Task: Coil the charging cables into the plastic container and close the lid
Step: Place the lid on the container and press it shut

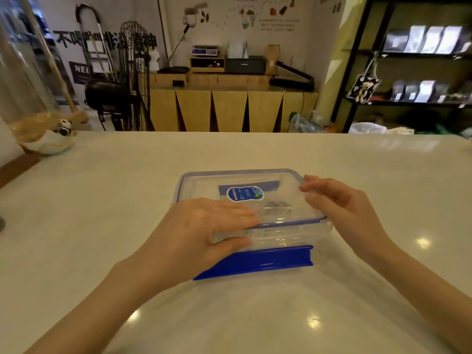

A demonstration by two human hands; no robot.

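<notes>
A clear plastic container [293,235] stands in the middle of the white table. Its transparent lid [204,185], rimmed in blue and carrying a blue sticker, lies on top of it. A coiled cable [277,209] shows dimly through the lid. The blue latch flap [258,260] on the near side hangs open, flat on the table. My left hand [204,233] lies on the lid's near left part, fingers on top and thumb against the container's front wall. My right hand [339,203] grips the lid's right edge with bent fingers.
A white bowl-like ornament with a small panda figure [51,139] sits at the table's far left. Beyond the far table edge stand a floor fan [132,77], a wooden counter [229,108] and a black shelf rack [408,67].
</notes>
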